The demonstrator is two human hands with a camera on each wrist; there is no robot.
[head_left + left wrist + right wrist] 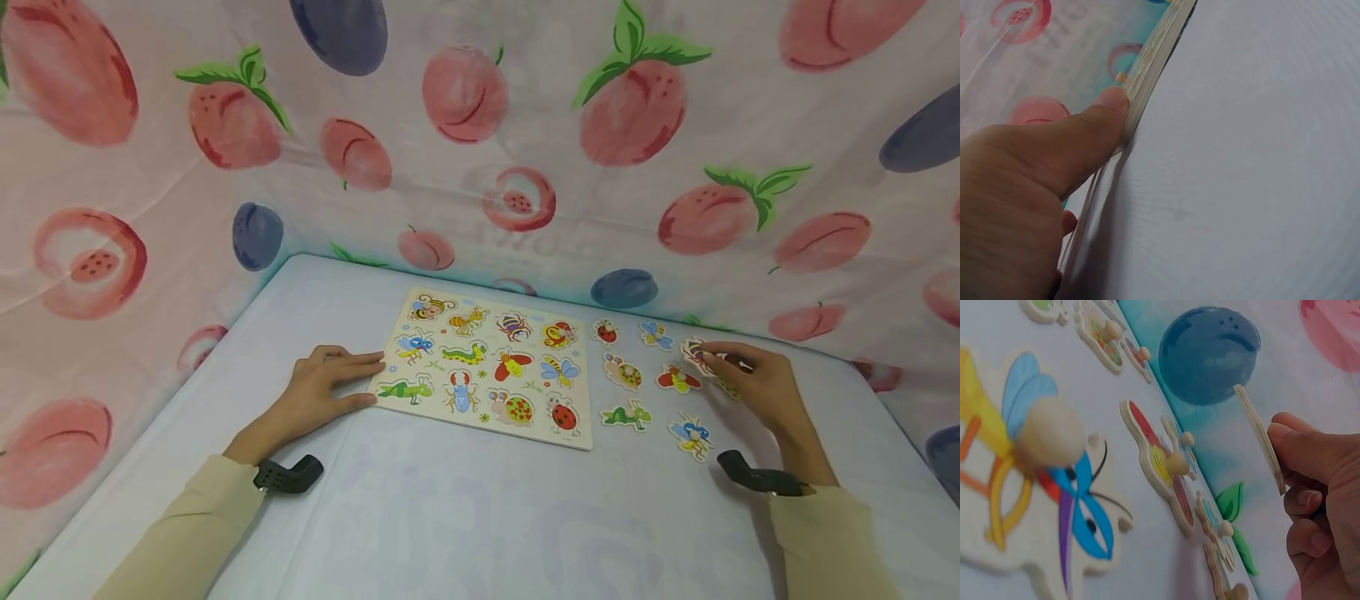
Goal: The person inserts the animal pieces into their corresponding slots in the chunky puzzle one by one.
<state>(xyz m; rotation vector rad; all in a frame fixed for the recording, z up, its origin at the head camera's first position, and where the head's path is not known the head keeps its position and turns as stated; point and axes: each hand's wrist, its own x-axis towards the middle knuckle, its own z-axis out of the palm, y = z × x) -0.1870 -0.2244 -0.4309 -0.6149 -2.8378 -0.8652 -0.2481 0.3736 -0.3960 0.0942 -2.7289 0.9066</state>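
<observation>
My left hand [322, 392] rests at the left edge of a wooden insect puzzle board [480, 426], fingers and thumb extended against it. In the left wrist view, the thumb [1094, 122] touches the board near a corner. My right hand [765, 387] pinches a puzzle piece with a purple-striped bug [693, 355] between thumb and fingers. The right wrist view shows this piece [1259, 437] edge-on, raised above the table. Below that hand lie a red-winged insect piece [678, 379] and another piece [726, 387], partly hidden by the fingers.
Right of the board lie loose pieces: ladybug [606, 332], blue-winged insect [657, 336], snail [622, 372], grasshopper [627, 416] and mosquito [692, 437]. Wooden knobs [1054, 431] stand up from the pieces. A fruit-print cloth [465, 167] hangs behind the white table [480, 525].
</observation>
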